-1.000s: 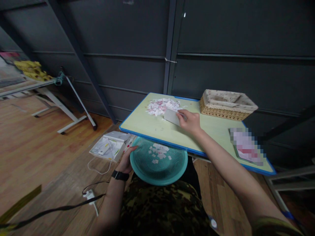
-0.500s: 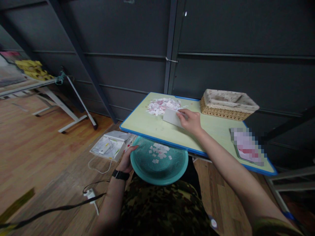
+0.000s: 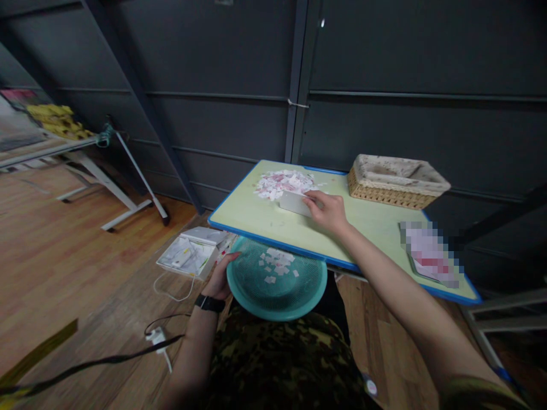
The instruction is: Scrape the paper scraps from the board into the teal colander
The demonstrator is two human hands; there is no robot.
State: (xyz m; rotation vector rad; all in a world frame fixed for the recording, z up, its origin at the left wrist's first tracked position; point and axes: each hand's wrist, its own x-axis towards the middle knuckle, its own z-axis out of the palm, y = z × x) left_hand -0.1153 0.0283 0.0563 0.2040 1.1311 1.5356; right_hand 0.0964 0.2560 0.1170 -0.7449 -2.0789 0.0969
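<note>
My right hand (image 3: pixel 328 210) is closed on a white card (image 3: pixel 294 203), held on edge on the pale green table (image 3: pixel 256 219) against the near side of a heap of white and pink paper scraps (image 3: pixel 282 183). My left hand (image 3: pixel 221 278), with a black watch on the wrist, grips the left rim of a teal mesh basin (image 3: pixel 276 279). The basin sits below the table's blue front edge and has several paper scraps lying in it.
A wicker basket (image 3: pixel 395 181) stands at the table's back right, and a blurred-out booklet (image 3: pixel 429 253) lies at the right. On the wooden floor lie an open white box (image 3: pixel 192 253) and black cables with a plug (image 3: pixel 156 339). Another table (image 3: pixel 51 148) stands far left.
My right hand has slid the card a little further away, up against the scrap heap. The left hand and the basin have stayed put.
</note>
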